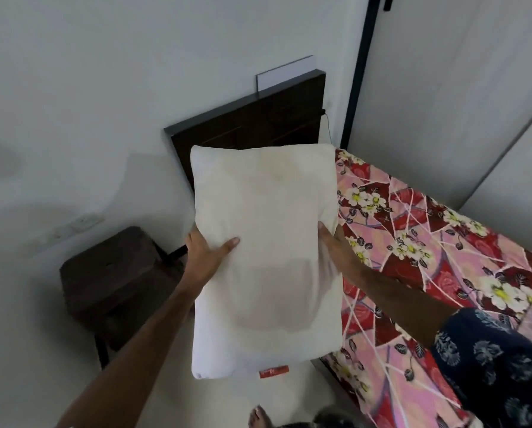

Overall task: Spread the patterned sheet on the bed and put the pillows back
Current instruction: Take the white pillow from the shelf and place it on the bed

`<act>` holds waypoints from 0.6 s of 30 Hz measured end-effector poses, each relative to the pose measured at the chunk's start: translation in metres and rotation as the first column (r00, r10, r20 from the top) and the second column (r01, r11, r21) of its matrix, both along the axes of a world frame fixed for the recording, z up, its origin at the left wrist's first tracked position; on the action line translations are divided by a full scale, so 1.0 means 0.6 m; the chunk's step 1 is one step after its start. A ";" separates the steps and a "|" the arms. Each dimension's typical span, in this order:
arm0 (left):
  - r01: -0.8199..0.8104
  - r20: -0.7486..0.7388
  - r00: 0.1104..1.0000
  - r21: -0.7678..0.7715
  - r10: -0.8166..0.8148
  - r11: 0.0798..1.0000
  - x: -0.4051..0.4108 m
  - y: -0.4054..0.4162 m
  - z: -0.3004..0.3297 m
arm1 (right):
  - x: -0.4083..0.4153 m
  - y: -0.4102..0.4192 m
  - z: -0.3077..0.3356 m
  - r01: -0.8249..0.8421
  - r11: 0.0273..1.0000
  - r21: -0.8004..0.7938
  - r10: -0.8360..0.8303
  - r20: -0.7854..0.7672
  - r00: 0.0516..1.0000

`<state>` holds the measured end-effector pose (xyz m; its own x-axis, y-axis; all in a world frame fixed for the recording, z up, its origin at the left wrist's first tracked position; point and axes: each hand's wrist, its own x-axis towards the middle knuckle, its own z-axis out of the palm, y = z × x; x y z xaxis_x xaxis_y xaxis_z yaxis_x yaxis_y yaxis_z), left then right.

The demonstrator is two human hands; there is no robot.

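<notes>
head cam looking down: both hands are clamped on a white pillow (266, 257) dead centre of the frame, held up in the air. left hand (204, 250) grips its left edge with the thumb laid across the front, right hand (332, 242) grips the right edge. patterned sheet (428, 257), pink and red with white flowers, already covers the bed on the right side. dark headboard (249, 125) sits behind the pillow, brown stool (116, 273) lower left.
</notes>
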<state>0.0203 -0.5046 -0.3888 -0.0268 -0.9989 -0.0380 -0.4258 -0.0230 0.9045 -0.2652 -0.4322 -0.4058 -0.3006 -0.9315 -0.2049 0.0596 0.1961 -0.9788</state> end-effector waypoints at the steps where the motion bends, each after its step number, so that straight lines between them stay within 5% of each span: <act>1: 0.017 0.006 1.000 -0.003 -0.017 1.000 -0.004 -0.042 0.000 | 0.001 -0.025 0.001 0.028 0.999 0.031 -0.029 0.009 1.000; 18: 0.466 0.256 0.852 0.026 -0.456 0.885 -0.265 -0.795 -0.147 | -0.140 -0.514 -0.167 0.393 0.883 0.255 -0.447 0.207 0.870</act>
<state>-0.1384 -0.9814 -0.4768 -0.4791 -0.8750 -0.0695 -0.5893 0.2620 0.7643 -0.3490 -0.7407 -0.5060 -0.5671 -0.6597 -0.4932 0.4198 0.2837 -0.8621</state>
